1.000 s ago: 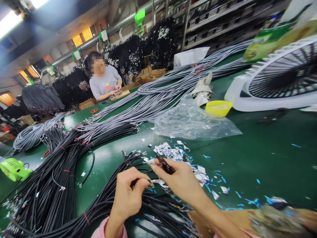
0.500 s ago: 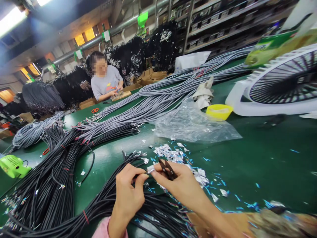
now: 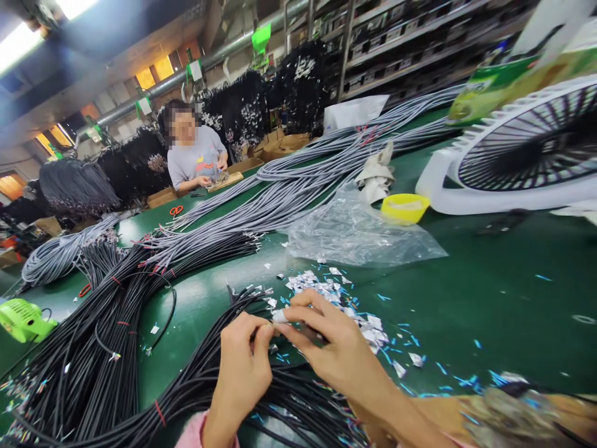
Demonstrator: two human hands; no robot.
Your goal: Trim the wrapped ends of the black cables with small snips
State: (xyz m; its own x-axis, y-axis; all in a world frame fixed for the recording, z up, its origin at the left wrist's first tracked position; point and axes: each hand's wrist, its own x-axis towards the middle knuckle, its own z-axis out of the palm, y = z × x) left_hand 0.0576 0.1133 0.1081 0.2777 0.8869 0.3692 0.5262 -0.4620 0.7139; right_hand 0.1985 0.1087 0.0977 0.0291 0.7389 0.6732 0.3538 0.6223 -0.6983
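Observation:
My left hand (image 3: pixel 245 358) is closed in a pinch, thumb against forefinger, on a black cable that its fingers mostly hide. Directly against those fingertips, my right hand (image 3: pixel 329 339) pinches a small silvery foil (image 3: pixel 278 316) at the cable's end. The right hand's other fingers are curled, and its palm is largely out of sight. Below and around both hands runs a tied bundle of black cables (image 3: pixel 186 389). Just beyond the fingers lie scraps of silver foil (image 3: pixel 310 283) and bits of blue trimmings (image 3: pixel 413 339).
Grey cables (image 3: pixel 289 186) stretch across the green table (image 3: pixel 504 274). A clear plastic bag (image 3: pixel 354 233), a yellow container (image 3: pixel 405 208) and a white fan (image 3: pixel 433 186) lie to the right. At left is a green fan (image 3: pixel 23 320). Across the table a person (image 3: pixel 196 155) handles small parts.
The dark snips that stuck up from my right hand no longer show. My right fingers have shifted around the foil, while my left hand keeps its pinch. The view has moved slightly.

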